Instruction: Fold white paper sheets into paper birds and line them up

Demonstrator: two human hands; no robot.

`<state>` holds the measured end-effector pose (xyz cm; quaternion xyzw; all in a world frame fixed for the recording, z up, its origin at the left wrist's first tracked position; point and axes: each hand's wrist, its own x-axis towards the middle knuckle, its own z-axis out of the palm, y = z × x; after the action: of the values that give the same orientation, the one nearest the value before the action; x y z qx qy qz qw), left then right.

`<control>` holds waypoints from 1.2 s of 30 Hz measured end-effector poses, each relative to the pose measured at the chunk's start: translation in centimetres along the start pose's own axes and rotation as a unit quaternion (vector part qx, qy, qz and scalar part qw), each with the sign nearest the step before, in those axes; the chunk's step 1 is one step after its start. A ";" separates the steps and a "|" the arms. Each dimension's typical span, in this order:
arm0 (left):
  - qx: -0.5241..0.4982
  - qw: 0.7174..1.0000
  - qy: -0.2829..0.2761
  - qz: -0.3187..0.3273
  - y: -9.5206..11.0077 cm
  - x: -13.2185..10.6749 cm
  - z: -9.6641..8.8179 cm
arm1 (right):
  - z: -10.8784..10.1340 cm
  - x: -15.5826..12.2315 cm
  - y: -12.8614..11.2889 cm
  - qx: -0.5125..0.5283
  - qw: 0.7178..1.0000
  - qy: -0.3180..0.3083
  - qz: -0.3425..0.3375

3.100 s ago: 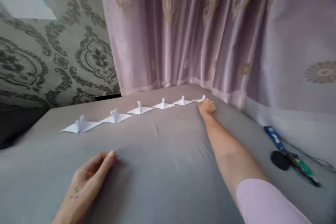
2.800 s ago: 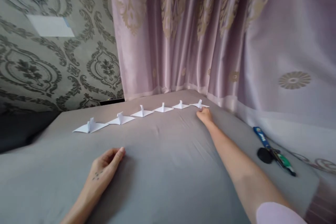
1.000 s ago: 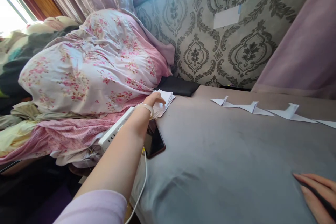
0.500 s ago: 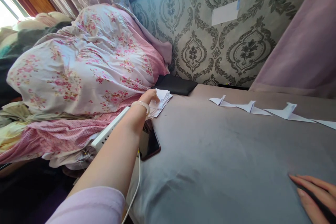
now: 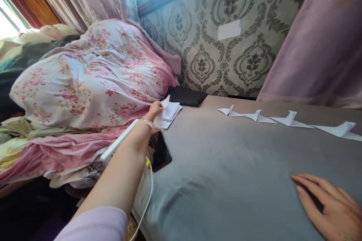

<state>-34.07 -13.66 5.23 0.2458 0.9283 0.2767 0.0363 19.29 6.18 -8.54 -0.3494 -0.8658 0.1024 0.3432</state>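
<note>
Head view: the left hand [image 5: 156, 109] pinches a raised sheet [image 5: 166, 102] off the paper stack [image 5: 174, 110], left, beyond the phone [image 5: 160, 151]; a gentle peel should leave the rest settled. Near right, the right hand's [image 5: 330, 205] fingers lie together, perhaps gripping something dark.

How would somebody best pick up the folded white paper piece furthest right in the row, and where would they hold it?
The paper piece is probably best pinched lightly by its upright middle fold, coming from above. That fold stands up clear, while the side points lie low along the grey surface, leaving little to get under.
</note>
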 end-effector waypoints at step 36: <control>-0.525 0.651 -0.547 0.042 19.7 -25.5 15.5 | -8.7 0.3 -6.5 0.515 0.785 -0.062 0.339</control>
<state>-0.02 -3.83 0.84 0.3315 0.4287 0.5346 0.6485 21.47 1.06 0.84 -0.3848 -0.5296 0.6643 0.3607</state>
